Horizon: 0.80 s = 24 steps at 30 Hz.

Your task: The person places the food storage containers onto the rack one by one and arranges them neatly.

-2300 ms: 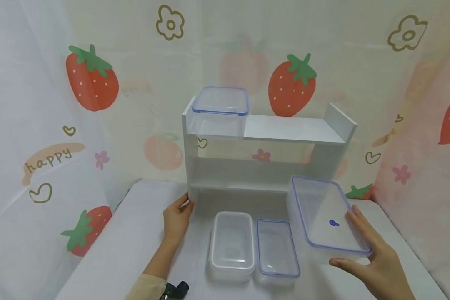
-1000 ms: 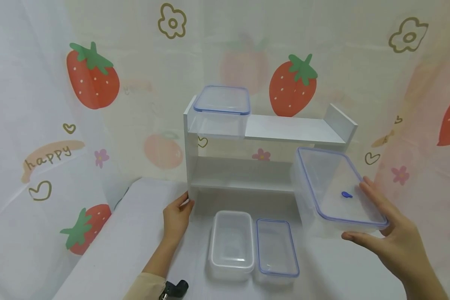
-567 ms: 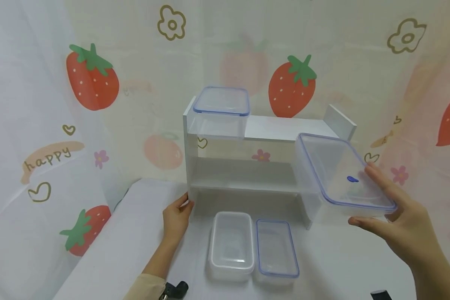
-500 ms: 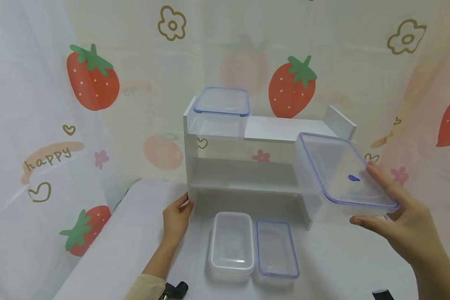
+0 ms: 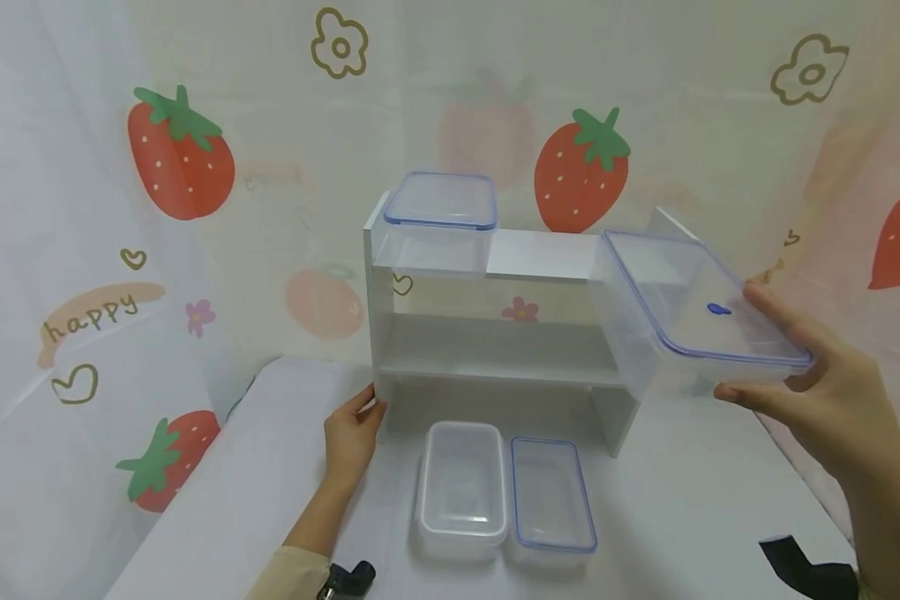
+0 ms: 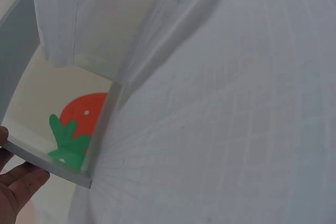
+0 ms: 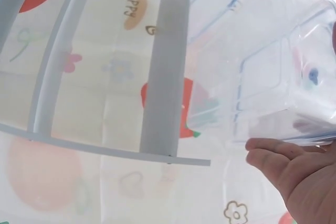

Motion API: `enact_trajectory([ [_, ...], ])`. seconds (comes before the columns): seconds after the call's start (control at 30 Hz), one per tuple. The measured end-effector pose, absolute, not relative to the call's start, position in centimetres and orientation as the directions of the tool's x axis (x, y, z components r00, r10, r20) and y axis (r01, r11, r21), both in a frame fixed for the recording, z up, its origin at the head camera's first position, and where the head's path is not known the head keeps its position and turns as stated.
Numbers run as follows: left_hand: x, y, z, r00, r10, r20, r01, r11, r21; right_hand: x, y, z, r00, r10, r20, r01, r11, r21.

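My left hand [image 5: 351, 437] pinches the lower left side panel of a white two-tier shelf rack [image 5: 495, 354]. In the left wrist view, thumb and fingers of that hand [image 6: 21, 184] lie on opposite faces of the panel. My right hand [image 5: 832, 392] grips a large transparent food container [image 5: 690, 292] with a blue-rimmed lid and a small blue mark. Raised and tilted, it overlaps the right end of the rack's top board. In the right wrist view the container [image 7: 262, 77] is beside the rack, fingers of the right hand [image 7: 294, 177] along its edge.
On the rack's top board, at the left, sits another blue-lidded container [image 5: 441, 204]. Before the rack, a white-lidded container [image 5: 463, 483] and a smaller blue-rimmed one [image 5: 555, 496] stand side by side on the white table [image 5: 225, 500]. A strawberry-print curtain [image 5: 307, 142] hangs behind.
My right hand has lifted the large container up and to the right, from beside the table containers to top-board height. The left hand has stayed on the rack.
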State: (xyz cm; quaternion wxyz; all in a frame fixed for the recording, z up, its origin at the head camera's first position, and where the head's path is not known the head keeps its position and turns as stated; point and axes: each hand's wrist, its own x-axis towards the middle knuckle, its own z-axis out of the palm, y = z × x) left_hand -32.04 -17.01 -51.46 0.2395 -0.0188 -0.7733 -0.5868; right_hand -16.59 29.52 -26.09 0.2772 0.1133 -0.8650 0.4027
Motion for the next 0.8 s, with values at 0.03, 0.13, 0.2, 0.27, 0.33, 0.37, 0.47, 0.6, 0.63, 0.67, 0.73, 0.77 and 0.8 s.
enact_trajectory([
  [0.03,-32.1,-17.0,-51.5,-0.884,-0.253,0.393,0.311,0.310,0.899,-16.8,29.5,-25.9,-0.823,0.023,0.567,-0.418,0.651,-0.634],
  [0.13,-32.1,-17.0,-51.4,-0.884,-0.250,0.395,0.315,0.306,0.898,-17.3,29.6,-25.3,-0.834,0.016,0.552,-0.409,0.653,-0.637],
  [0.2,-32.1,-17.0,-51.4,-0.883,-0.249,0.397,0.317,0.305,0.898,-17.7,29.6,-25.0,-0.839,0.015,0.544,-0.405,0.651,-0.642],
  [0.27,-32.1,-17.0,-51.4,-0.885,-0.249,0.394,0.314,0.305,0.899,-18.1,29.6,-24.7,-0.839,0.008,0.544,-0.409,0.651,-0.640],
  [0.33,-32.2,-17.0,-51.4,-0.886,-0.247,0.392,0.313,0.305,0.899,-18.4,29.6,-24.4,-0.841,-0.002,0.541,-0.414,0.647,-0.641],
  [0.37,-32.2,-17.0,-51.4,-0.887,-0.245,0.392,0.314,0.303,0.900,-18.6,29.6,-24.3,-0.844,-0.006,0.536,-0.414,0.643,-0.644],
  [0.47,-32.2,-17.0,-51.4,-0.889,-0.242,0.389,0.312,0.301,0.901,-18.9,29.7,-24.1,-0.856,-0.006,0.517,-0.407,0.625,-0.666],
  [0.6,-32.2,-16.9,-51.4,-0.889,-0.247,0.384,0.304,0.308,0.902,-19.6,29.8,-23.8,-0.862,-0.006,0.507,-0.409,0.598,-0.689],
  [0.63,-32.3,-16.9,-51.4,-0.889,-0.247,0.386,0.304,0.312,0.900,-19.7,29.8,-23.7,-0.863,-0.008,0.506,-0.411,0.593,-0.692],
  [0.67,-32.3,-16.9,-51.4,-0.888,-0.247,0.387,0.305,0.312,0.900,-19.9,29.8,-23.6,-0.863,-0.011,0.505,-0.414,0.589,-0.694],
  [0.73,-32.2,-16.8,-51.4,-0.889,-0.254,0.382,0.299,0.310,0.903,-20.3,29.7,-23.4,-0.864,-0.015,0.503,-0.416,0.584,-0.698],
  [0.77,-32.2,-16.8,-51.4,-0.889,-0.256,0.380,0.296,0.311,0.903,-20.4,29.7,-23.4,-0.866,-0.016,0.499,-0.413,0.585,-0.698],
  [0.8,-32.2,-16.8,-51.4,-0.889,-0.257,0.378,0.295,0.308,0.904,-20.5,29.6,-23.3,-0.871,-0.015,0.491,-0.405,0.589,-0.700],
])
